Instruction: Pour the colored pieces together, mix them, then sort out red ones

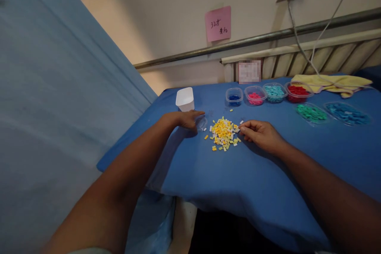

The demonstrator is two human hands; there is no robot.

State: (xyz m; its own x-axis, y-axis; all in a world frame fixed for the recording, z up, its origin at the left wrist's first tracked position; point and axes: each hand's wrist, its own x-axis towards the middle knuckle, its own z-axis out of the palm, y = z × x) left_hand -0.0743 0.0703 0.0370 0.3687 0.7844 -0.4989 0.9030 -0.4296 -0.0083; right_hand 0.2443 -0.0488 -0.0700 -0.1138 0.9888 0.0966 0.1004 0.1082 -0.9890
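On the blue cloth point(202, 174), the yellowish pile of pieces point(223, 131) lies centrally, seemingly for easy reach; the left hand point(188, 120) is at a clear tub point(202, 123), the right hand point(259, 135) at the pile's right edge, their grips impossible to tell.

loose heap of small yellow and white pieces point(224, 131)
mounded in the middle on blue cloth point(208, 178), bright yellow, pale yellow and white mixed together, strays scattered round the edge; just left sits a small clear plastic dish point(202, 122), partly hidden.
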